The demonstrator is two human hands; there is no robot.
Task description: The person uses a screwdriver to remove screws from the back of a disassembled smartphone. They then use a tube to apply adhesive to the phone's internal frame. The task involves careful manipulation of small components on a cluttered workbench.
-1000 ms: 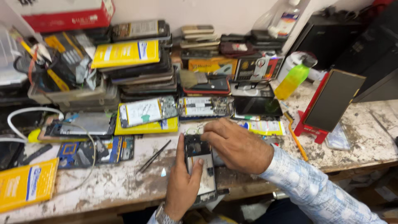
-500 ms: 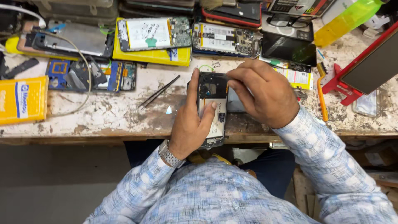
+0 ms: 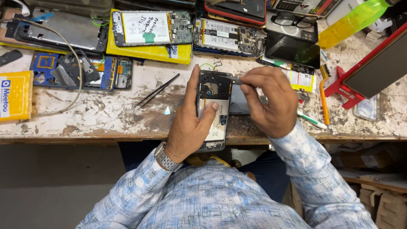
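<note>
Scuffed and stained, the pale surface runs across the upper half of the frame, crowded with phone parts. At centre lies an opened phone, back cover off, its battery carrying a white label. The left hand grips it from the left side, thumb across the label and fingers along the far edge. The right hand is clenched round a thin metal tool, whose tip rests at the phone's upper right corner.

Two more opened phones lie at the top centre: one with a white handwritten label, resting on a flat yellow packet, and one just to its right. A yellow box with a blue-and-white label sits at the left edge. One pair of black tweezers lies left of the hands. A green bottle lies in the upper right, and a small yellow-labelled packet sits beyond the right hand.
</note>
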